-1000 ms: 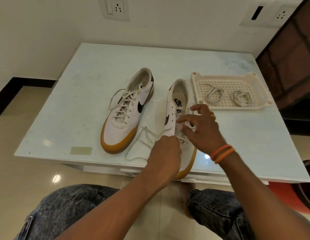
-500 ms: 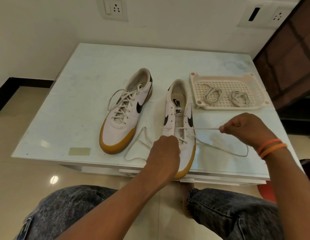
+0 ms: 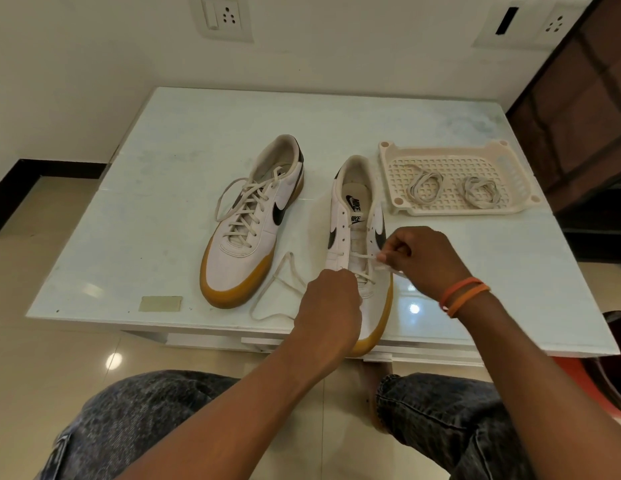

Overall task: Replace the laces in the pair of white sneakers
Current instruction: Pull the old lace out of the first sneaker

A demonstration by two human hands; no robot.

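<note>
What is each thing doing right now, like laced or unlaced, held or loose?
Left shoe: fully laced, untouched.
Right shoe: half unlaced, upper eyelets empty.
Lace: partly threaded, one end loose on the table.
Left hand: holds the right shoe's toe.
Right hand: pinches the lace.
Tray: holds two coiled laces.

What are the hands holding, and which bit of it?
The right hand pinches the lace beside the sneaker's eyelets. The left hand rests on the toe; its grip is hidden.
</note>
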